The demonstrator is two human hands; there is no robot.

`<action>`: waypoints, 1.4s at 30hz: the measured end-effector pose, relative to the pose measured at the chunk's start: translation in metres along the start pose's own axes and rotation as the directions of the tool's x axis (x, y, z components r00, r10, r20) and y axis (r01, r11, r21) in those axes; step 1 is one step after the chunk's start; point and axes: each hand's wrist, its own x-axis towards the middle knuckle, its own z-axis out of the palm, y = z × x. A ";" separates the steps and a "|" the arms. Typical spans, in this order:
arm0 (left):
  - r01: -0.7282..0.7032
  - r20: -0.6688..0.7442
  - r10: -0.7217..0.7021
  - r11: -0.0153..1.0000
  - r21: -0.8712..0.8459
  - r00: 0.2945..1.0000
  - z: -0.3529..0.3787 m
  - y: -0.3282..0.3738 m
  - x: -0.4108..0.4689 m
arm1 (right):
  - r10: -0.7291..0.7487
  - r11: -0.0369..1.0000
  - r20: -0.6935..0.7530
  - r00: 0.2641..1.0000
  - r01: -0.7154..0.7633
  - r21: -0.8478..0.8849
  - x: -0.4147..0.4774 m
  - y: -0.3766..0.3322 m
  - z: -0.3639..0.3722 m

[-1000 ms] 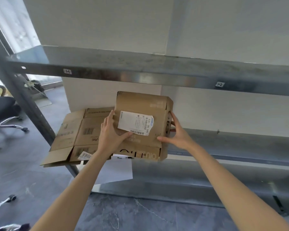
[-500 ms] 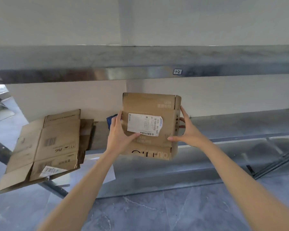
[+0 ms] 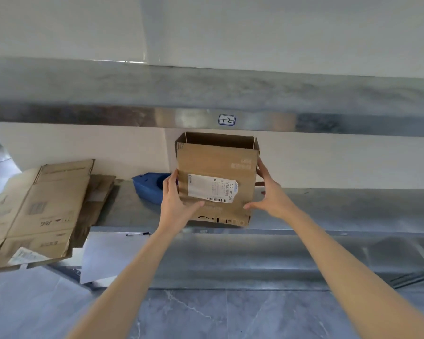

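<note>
Cardboard box [image 3: 216,165] upright, long axis vertical (mouth upward), label [image 3: 209,188] sideways

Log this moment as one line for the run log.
cardboard box: upright, top open, at shelf front | left hand: grips left edge | right hand: grips right edge

The brown cardboard box [image 3: 216,162] stands upright, and its top is open. A white label [image 3: 209,188] with a barcode sticks on its front. Dark letters run along the bottom. The left hand [image 3: 175,204] and right hand [image 3: 272,194] hold its sides, over the metal shelf [image 3: 340,209].
</note>
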 end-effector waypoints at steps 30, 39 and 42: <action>-0.236 -0.083 0.235 0.972 -0.009 0.969 -0.021 0.014 0.042 | -0.164 0.983 -0.365 0.916 0.184 0.021 0.015 -0.005 -0.002; -0.216 -0.056 0.219 0.975 0.058 0.974 -0.022 0.014 0.030 | -0.234 0.972 -0.370 0.899 0.222 -0.076 0.000 -0.009 -0.003; -0.235 -0.011 0.238 0.965 0.120 0.971 -0.023 0.013 0.024 | -0.255 0.966 -0.343 0.904 0.221 -0.136 -0.005 -0.010 -0.005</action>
